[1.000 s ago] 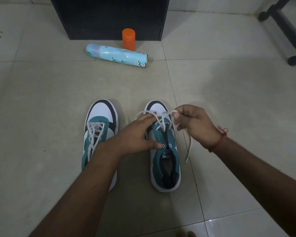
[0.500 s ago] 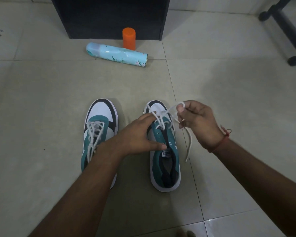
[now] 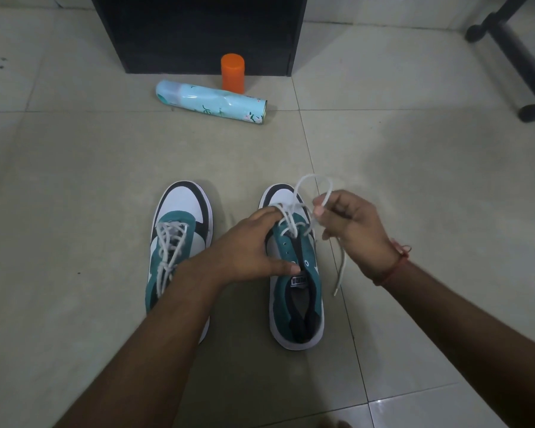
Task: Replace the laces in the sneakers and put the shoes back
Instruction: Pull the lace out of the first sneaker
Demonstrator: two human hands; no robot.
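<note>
I observed a floor of pale, glossy tiles with thin grout lines; the light was dim and a bright reflection showed at the near right. A black cabinet stood at the far centre, its base resting on the tiles. A black chair base occupied the far right corner.

Open floor lay to the left of the shoes and to the right of them, with a clear band between the shoes and the far objects. The near edge of the view was taken up by both forearms.

A light blue spray can lay on its side in front of the cabinet. An orange cap stood upright just behind it, close to the cabinet base. Both were well apart from the shoes.

The left sneaker stood on the floor, toe pointing far, fully laced with a white lace; my left forearm covered its heel. The right sneaker stood beside it, only its far eyelets threaded. My left hand rested on the right sneaker's left side, fingers loosely curled, thumb at a near eyelet, gripping the shoe. My right hand was closed, pinching the white lace, which looped above the toe; one free end hung down to the right of the shoe.
</note>
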